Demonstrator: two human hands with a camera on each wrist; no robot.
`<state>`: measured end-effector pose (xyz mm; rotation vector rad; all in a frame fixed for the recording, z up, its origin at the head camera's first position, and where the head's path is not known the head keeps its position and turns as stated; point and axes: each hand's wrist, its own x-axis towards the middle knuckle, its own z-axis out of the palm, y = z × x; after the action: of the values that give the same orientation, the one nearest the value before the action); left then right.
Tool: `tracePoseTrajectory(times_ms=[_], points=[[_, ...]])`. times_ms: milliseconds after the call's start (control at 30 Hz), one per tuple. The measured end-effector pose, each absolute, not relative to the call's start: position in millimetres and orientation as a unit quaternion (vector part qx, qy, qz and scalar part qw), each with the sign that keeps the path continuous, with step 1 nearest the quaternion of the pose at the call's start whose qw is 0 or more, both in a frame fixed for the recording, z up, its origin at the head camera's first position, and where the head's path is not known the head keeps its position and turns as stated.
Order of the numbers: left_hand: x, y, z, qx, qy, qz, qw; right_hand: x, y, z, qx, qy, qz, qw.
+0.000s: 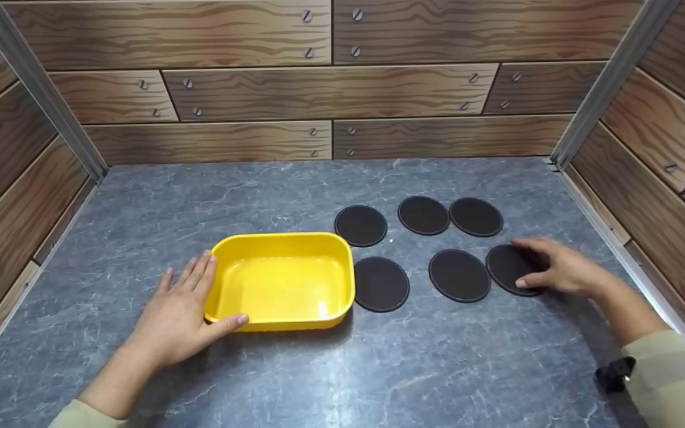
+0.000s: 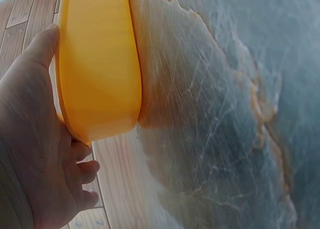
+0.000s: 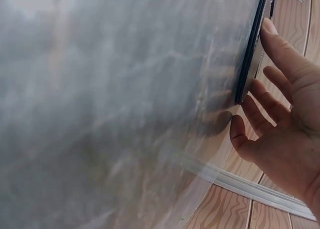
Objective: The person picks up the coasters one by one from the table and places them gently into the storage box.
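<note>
A yellow plastic tub (image 1: 283, 326) sits on the grey table at left of centre, its inside bare. My left hand (image 1: 179, 318) rests against its left end, thumb along the near rim and straight fingers by the left corner. In the left wrist view the tub (image 2: 100, 64) stands beside the hand (image 2: 45, 134), the thumb at its rim. My right hand (image 1: 568, 267) is at the rightmost black round coaster (image 1: 506, 267), index finger at the far edge and thumb over its top. In the right wrist view the spread fingers of the hand (image 3: 285, 109) touch the coaster's edge (image 3: 250, 54).
Several more black coasters lie flat: two in the back right, touching (image 1: 423, 215), (image 1: 476, 216); one behind the tub's corner (image 1: 361, 226); one against its right side (image 1: 382, 284); one left of the right hand's coaster (image 1: 459, 275). Wood-patterned walls (image 1: 330, 92) enclose the table (image 1: 378, 368).
</note>
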<state>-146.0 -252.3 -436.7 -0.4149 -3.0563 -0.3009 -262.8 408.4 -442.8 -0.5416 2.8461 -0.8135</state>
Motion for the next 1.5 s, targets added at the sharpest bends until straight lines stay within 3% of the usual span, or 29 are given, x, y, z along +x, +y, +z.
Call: tracePoseTrajectory(times_ms=[733,1033,1500], points=[[-148.3,-252.3,-437.8,-0.133,-0.986,-0.098,0.014,-272.5,407.5,-439.1,-0.155,0.928,-0.318,0.119],[-147.9,-253.5,-437.6,-0.131,-0.987,-0.096,0.015,-263.7,408.0,-436.7,-0.135,0.944,-0.297,0.055],[-148.7,-253.2,-438.5,-0.135,-0.986,-0.098,0.022,-258.6,409.0,-406.1,-0.157,0.962,-0.223,0.014]])
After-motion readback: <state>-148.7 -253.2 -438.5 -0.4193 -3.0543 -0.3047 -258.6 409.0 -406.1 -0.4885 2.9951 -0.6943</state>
